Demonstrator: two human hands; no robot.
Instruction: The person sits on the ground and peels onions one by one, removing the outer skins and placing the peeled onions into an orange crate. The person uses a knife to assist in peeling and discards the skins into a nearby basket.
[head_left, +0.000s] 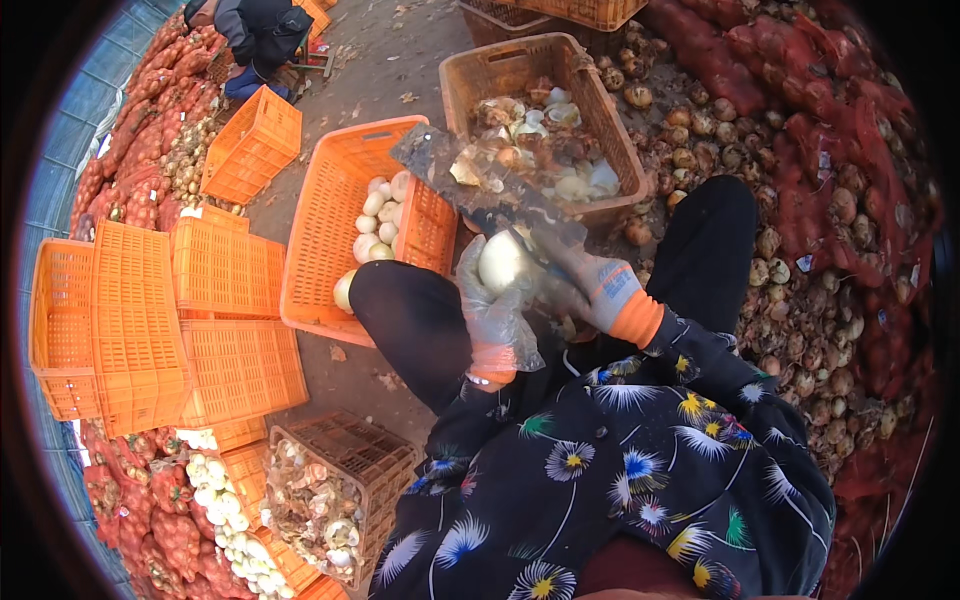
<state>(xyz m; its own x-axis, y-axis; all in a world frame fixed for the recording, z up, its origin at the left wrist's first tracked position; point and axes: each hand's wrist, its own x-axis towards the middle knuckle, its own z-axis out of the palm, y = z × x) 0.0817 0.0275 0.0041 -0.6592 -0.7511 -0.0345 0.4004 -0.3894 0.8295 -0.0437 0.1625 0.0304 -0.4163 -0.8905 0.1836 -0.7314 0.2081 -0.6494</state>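
Note:
A peeled white onion (501, 262) rests in my left hand (491, 307), which wears a clear plastic glove over an orange-cuffed one. Against the onion's right side is my right hand (592, 281), in a grey work glove with an orange cuff. Its fingers are blurred, and whether they hold a tool cannot be made out. Just beyond both hands, a dirty dark board (487, 180) with scraps of onion skin slants across two crates. Peeled onions (382, 210) lie in the orange plastic crate (300, 255) to the left.
Onion peelings fill part of a brown crate (637, 169) ahead and another crate (382, 465) at lower left. Loose unpeeled onions (802, 367) and red mesh sacks (832, 112) lie right. Orange crates (139, 322) stack at left. Farther off, a person (262, 37) crouches.

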